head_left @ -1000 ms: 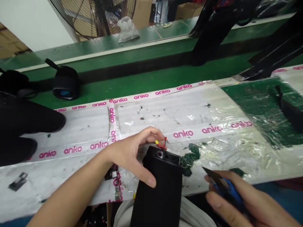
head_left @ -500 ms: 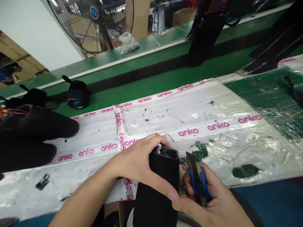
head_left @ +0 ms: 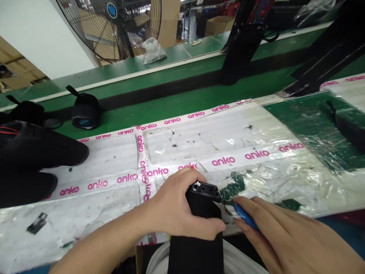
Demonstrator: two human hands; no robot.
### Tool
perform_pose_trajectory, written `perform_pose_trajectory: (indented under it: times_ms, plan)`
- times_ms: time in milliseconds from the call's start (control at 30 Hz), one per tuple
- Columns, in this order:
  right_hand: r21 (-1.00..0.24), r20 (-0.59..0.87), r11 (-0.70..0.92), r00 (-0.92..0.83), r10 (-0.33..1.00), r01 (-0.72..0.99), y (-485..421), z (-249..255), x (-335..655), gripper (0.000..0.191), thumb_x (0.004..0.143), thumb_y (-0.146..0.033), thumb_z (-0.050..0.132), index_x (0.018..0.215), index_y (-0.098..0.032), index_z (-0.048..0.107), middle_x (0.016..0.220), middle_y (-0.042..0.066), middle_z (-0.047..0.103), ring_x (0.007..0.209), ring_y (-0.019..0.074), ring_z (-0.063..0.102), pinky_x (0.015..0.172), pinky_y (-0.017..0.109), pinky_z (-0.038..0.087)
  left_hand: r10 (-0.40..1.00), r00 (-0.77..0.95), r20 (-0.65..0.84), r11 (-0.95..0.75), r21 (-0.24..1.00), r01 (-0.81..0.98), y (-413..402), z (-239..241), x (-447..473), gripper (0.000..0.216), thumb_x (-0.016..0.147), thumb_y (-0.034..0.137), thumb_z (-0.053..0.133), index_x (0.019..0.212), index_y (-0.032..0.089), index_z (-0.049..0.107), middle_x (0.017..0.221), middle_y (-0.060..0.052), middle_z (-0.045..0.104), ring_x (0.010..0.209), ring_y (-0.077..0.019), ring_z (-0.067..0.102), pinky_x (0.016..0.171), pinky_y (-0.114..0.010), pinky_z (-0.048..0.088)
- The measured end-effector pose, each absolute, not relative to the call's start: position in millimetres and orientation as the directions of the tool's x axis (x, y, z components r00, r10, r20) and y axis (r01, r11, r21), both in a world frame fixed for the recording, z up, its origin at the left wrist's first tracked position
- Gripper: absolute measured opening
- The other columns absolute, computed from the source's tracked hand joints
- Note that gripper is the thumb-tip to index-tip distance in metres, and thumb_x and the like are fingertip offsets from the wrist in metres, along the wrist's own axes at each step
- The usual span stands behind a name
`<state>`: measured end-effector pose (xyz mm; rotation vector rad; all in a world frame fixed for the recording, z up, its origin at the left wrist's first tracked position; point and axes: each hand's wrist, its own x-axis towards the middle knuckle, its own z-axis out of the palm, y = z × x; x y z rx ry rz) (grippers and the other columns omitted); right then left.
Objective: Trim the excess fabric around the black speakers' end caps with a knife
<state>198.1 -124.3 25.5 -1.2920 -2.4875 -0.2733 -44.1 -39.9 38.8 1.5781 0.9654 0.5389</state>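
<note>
A long black case (head_left: 196, 253) with a row of round holes in its end panel (head_left: 204, 188) stands upright before me, tilted slightly. My left hand (head_left: 182, 209) is wrapped round its upper part, thumb across the near face and fingers behind. My right hand (head_left: 273, 228) grips a blue-handled utility knife (head_left: 245, 216). Its metal blade points left and meets the case's right edge, just below the end panel; whether it cuts in cannot be told. The fingers hide much of the handle.
Black cylinders (head_left: 45, 146) and a small round speaker with a strap (head_left: 85, 110) stand at left. White sheeting (head_left: 182, 144) with pink-lettered tape covers the bench. A green belt (head_left: 159, 101) runs behind, with a fan (head_left: 114, 23) beyond. A black scrap (head_left: 37, 223) lies near left.
My right hand has turned over and brought the knife's blade leftward to the case's edge. The case and my left hand have shifted slightly right and down.
</note>
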Motion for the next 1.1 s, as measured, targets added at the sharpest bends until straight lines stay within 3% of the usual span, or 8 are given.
perform_pose_trajectory:
  times_ms: [100, 233, 333, 467, 667, 867, 967, 1100]
  plan:
    - [0.103, 0.335, 0.624, -0.618, 0.711, 0.774, -111, 35, 192, 0.028, 0.109, -0.007, 0.033, 0.121, -0.015, 0.057, 0.083, 0.010, 0.080, 0.064, 0.0271, 0.080, 0.047, 0.038, 0.061, 0.809, 0.564, -0.165, 0.000, 0.960, 0.281, -38, 37, -46, 0.049, 0.057, 0.044, 0.094, 0.087, 0.024, 0.062, 0.086, 0.002, 0.065, 0.082, -0.0211, 0.058, 0.080, -0.037, 0.047]
    - [0.071, 0.292, 0.650, -0.639, 0.712, 0.757, -112, 29, 194, 0.037, 0.092, -0.002, 0.044, 0.124, -0.015, 0.056, 0.085, 0.009, 0.078, 0.063, 0.0255, 0.079, 0.046, 0.036, 0.059, 0.809, 0.562, -0.173, 0.012, 0.960, 0.278, -37, 36, -46, 0.051, 0.057, 0.045, 0.095, 0.088, 0.024, 0.061, 0.085, 0.002, 0.064, 0.082, -0.0214, 0.057, 0.082, -0.038, 0.046]
    - [0.082, 0.265, 0.634, -0.630, 0.730, 0.769, -123, 16, 204, 0.049, 0.085, 0.000, 0.047, 0.132, -0.014, 0.056, 0.093, 0.013, 0.079, 0.070, 0.0303, 0.079, 0.050, 0.039, 0.058, 0.812, 0.560, -0.166, 0.008, 0.962, 0.273, -37, 36, -45, 0.050, 0.057, 0.046, 0.094, 0.088, 0.024, 0.061, 0.086, 0.001, 0.065, 0.082, -0.0215, 0.057, 0.085, -0.039, 0.048]
    - [0.006, 0.198, 0.564, -0.554, 0.809, 0.826, -131, 7, 210, 0.047, 0.094, -0.017, 0.059, 0.141, -0.021, 0.064, 0.099, 0.012, 0.080, 0.076, 0.0315, 0.075, 0.058, 0.039, 0.056, 0.811, 0.564, -0.156, 0.002, 0.964, 0.264, -35, 37, -44, 0.049, 0.055, 0.046, 0.093, 0.085, 0.024, 0.060, 0.082, 0.002, 0.064, 0.077, -0.0198, 0.056, 0.080, -0.038, 0.047]
    - [-0.080, 0.167, 0.498, -0.481, 0.861, 0.863, -121, 11, 200, 0.034, 0.098, -0.039, 0.067, 0.129, -0.026, 0.072, 0.087, 0.008, 0.075, 0.067, 0.0276, 0.067, 0.053, 0.035, 0.048, 0.798, 0.578, -0.168, 0.026, 0.969, 0.247, -36, 36, -45, 0.047, 0.058, 0.045, 0.091, 0.081, 0.024, 0.057, 0.076, 0.003, 0.061, 0.073, -0.0170, 0.052, 0.071, -0.033, 0.042]
    - [-0.102, 0.164, 0.488, -0.469, 0.868, 0.867, -116, 17, 197, 0.015, 0.101, -0.022, 0.058, 0.114, -0.026, 0.065, 0.079, 0.003, 0.073, 0.056, 0.0239, 0.067, 0.046, 0.034, 0.039, 0.791, 0.592, -0.155, -0.010, 0.964, 0.265, -32, 34, -46, 0.049, 0.054, 0.048, 0.087, 0.082, 0.023, 0.056, 0.072, 0.006, 0.057, 0.067, -0.0137, 0.047, 0.068, -0.032, 0.042]
    - [-0.090, 0.220, 0.562, -0.534, 0.817, 0.822, -111, 21, 193, 0.027, 0.099, -0.003, 0.040, 0.104, -0.026, 0.054, 0.070, -0.001, 0.068, 0.043, 0.0192, 0.065, 0.040, 0.036, 0.035, 0.806, 0.584, -0.096, -0.073, 0.963, 0.259, -32, 32, -46, 0.048, 0.054, 0.048, 0.086, 0.081, 0.023, 0.055, 0.072, 0.007, 0.055, 0.064, -0.0120, 0.045, 0.067, -0.032, 0.042]
    - [-0.095, 0.231, 0.590, -0.558, 0.797, 0.802, -106, 27, 187, 0.029, 0.108, -0.006, 0.034, 0.097, -0.031, 0.043, 0.057, -0.009, 0.055, 0.031, 0.0163, 0.056, 0.035, 0.038, 0.031, 0.824, 0.567, -0.013, -0.162, 0.952, 0.258, -35, 28, -43, 0.045, 0.056, 0.043, 0.085, 0.081, 0.024, 0.052, 0.071, 0.008, 0.052, 0.062, -0.0118, 0.045, 0.067, -0.033, 0.043]
